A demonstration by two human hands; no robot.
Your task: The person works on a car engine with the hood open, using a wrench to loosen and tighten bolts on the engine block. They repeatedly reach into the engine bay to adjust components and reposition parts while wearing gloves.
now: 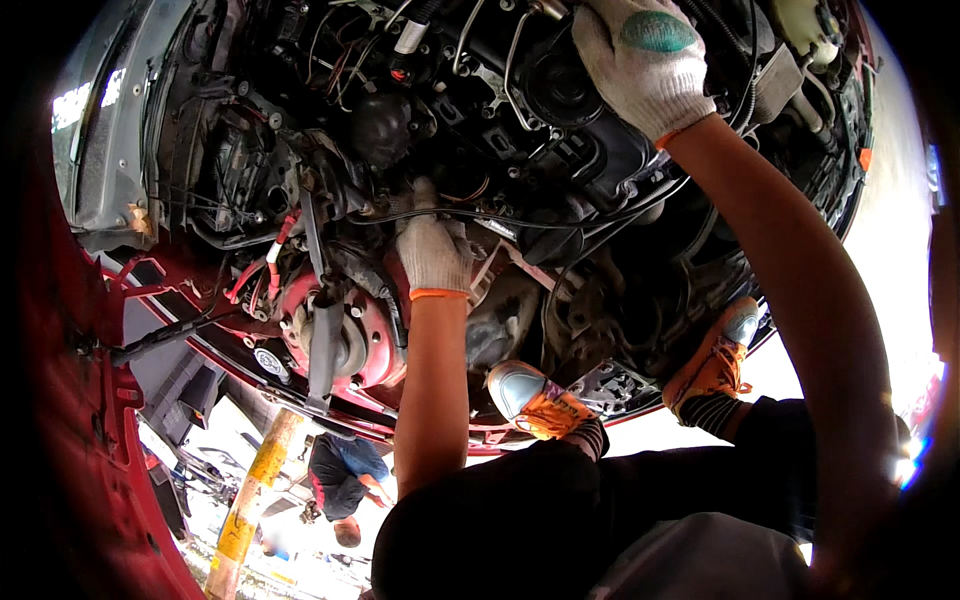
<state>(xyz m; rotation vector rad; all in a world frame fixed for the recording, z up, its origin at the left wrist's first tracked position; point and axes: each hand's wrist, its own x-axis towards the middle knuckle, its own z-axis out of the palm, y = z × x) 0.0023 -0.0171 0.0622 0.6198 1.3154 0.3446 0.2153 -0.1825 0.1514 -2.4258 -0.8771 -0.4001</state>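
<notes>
Both my hands wear off-white knitted work gloves with orange cuffs. My left hand [434,248] reaches down into the engine bay, next to a thin black cable [490,214] and below a dark rounded part [380,128]. One finger points away from me into the gap; the other fingertips are hidden in shadow. My right hand [645,65], with a green patch on its glove, is at the top edge beside a round black engine part [560,85]. Its fingers are mostly out of view, so what it touches is unclear.
My orange shoes [545,405] stand at the front of the engine bay. Left are a red round strut mount [365,340] and a red-handled tool [278,255]. Beyond the red bodywork [95,400] are a yellow post [258,480] and another person [345,475].
</notes>
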